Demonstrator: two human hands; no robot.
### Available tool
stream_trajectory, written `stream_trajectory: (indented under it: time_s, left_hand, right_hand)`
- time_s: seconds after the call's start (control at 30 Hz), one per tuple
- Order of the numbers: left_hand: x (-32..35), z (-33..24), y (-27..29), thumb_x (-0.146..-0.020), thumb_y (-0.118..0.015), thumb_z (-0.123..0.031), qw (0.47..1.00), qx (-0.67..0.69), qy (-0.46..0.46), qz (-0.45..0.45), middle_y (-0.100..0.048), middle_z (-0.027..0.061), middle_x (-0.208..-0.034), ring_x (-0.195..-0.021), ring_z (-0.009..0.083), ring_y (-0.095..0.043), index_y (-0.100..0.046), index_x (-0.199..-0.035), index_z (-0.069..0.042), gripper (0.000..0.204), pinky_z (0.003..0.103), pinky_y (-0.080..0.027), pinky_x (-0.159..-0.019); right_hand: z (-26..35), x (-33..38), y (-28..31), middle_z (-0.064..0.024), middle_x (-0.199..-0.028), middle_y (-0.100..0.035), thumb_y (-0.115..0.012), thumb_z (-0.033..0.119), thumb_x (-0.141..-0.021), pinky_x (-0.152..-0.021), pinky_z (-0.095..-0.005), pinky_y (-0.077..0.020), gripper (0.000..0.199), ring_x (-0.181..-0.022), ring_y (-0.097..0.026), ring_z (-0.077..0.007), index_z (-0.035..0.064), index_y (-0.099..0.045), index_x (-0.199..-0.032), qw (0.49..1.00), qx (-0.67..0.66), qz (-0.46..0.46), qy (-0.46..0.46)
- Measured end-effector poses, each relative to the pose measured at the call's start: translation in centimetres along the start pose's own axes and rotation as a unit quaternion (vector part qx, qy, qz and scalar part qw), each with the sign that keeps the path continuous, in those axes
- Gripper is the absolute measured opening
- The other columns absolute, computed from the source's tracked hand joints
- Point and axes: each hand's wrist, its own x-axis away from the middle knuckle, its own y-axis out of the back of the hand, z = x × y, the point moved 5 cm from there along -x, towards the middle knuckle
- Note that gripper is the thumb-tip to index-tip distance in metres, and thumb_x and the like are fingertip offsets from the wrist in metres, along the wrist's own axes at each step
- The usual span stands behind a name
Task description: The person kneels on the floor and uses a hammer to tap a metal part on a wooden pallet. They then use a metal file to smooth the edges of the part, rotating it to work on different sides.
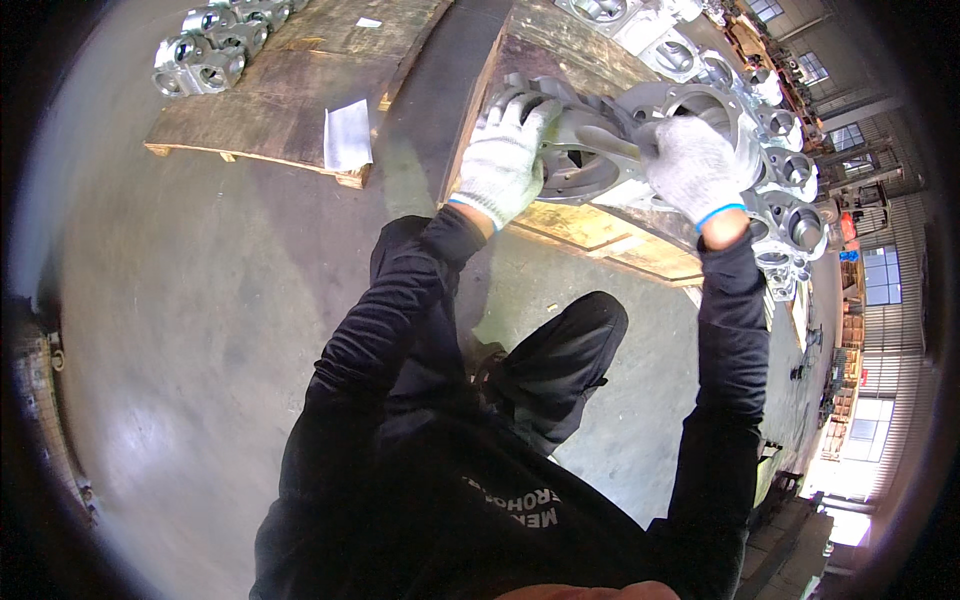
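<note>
I see my left hand (pixel 505 160), in a white knit glove, spread with the fingers curled over the left rim of a grey metal casting (pixel 590 165) that sits at the near edge of a wooden pallet (pixel 580 225). The glove presses on the rim; the fingertips hook over its upper edge. My right hand (pixel 690 165), gloved the same way, is closed into a fist around the handle of a thin metal tool (pixel 605 140) — the shaft runs leftward from the fist and lies across the round opening of the casting. Whether the tip touches the metal I cannot tell.

The casting is just at the pallet's near corner, tilted toward me, and right behind it a row of similar silver castings (pixel 790 200) runs along the pallet's right side, close together. Both my forearms are in black sleeves, and my knee shows below over the grey concrete floor (pixel 200 330).

Well apart, to the left, a second pallet (pixel 290 100) carries a few more castings (pixel 205 55) at its far corner — and a sheet of white paper (pixel 348 135) hangs over its near edge.
</note>
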Motion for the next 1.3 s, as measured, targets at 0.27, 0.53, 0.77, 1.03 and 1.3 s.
stream_trajectory:
  time_s: [0.27, 0.53, 0.77, 1.03, 1.3]
  left_hand:
    - [-0.1, -0.1, 0.0, -0.072, -0.068, -0.004, 1.0, -0.007, 0.001, 0.02, -0.053, 0.0182, -0.138, -0.136, 0.0388, -0.046, -0.052, -0.141, -0.011, 0.07, 0.049, -0.039, -0.113]
    - [-0.2, -0.2, 0.0, -0.071, -0.068, -0.003, 0.999, -0.003, 0.007, 0.032, -0.054, 0.0165, -0.138, -0.135, 0.0374, -0.047, -0.051, -0.14, -0.011, 0.071, 0.049, -0.039, -0.112]
    - [-0.5, -0.2, 0.4, -0.075, -0.067, -0.004, 1.0, 0.004, -0.011, 0.015, -0.055, 0.0165, -0.137, -0.133, 0.0369, -0.049, -0.052, -0.14, -0.012, 0.067, 0.048, -0.039, -0.112]
    - [-0.5, -0.4, 0.3, -0.073, -0.067, -0.002, 1.0, 0.02, -0.003, 0.002, -0.055, 0.0163, -0.136, -0.134, 0.0381, -0.048, -0.053, -0.139, -0.012, 0.068, 0.049, -0.04, -0.111]
    - [-0.3, -0.1, 0.2, -0.071, -0.067, -0.002, 1.0, 0.003, 0.015, -0.002, -0.055, 0.017, -0.135, -0.134, 0.0381, -0.048, -0.055, -0.135, -0.007, 0.065, 0.048, -0.04, -0.112]
  right_hand:
    - [-0.2, -1.0, 2.4, -0.0212, -0.086, -0.072, -0.061, 0.027, -0.085, -0.081, -0.0475, -0.0557, 0.025, -0.085, -0.07, -0.0411, 0.0063, -0.076, -0.083, 0.981, -0.162, -0.044, -0.101]
    - [0.2, -1.8, 1.9, -0.0197, -0.085, -0.072, -0.061, 0.03, -0.084, -0.078, -0.0476, -0.0562, 0.025, -0.084, -0.07, -0.0396, 0.0094, -0.076, -0.085, 0.996, -0.052, 0.029, -0.059]
    - [0.2, -2.3, 1.4, -0.021, -0.084, -0.071, -0.061, 0.026, -0.083, -0.078, -0.0493, -0.0555, 0.024, -0.083, -0.071, -0.0379, 0.0097, -0.079, -0.087, 0.993, -0.115, 0.013, 0.027]
    - [1.2, -3.2, 1.4, -0.0282, -0.082, -0.068, -0.059, 0.029, -0.088, -0.072, -0.0507, -0.0552, 0.029, -0.078, -0.069, -0.0437, 0.0064, -0.075, -0.08, 0.993, -0.11, -0.021, -0.034]
    - [3.1, -2.5, 0.1, -0.0262, -0.078, -0.068, -0.062, 0.028, -0.083, -0.075, -0.0488, -0.0575, 0.028, -0.077, -0.07, -0.042, 0.0042, -0.076, -0.078, 0.976, -0.194, -0.043, -0.086]
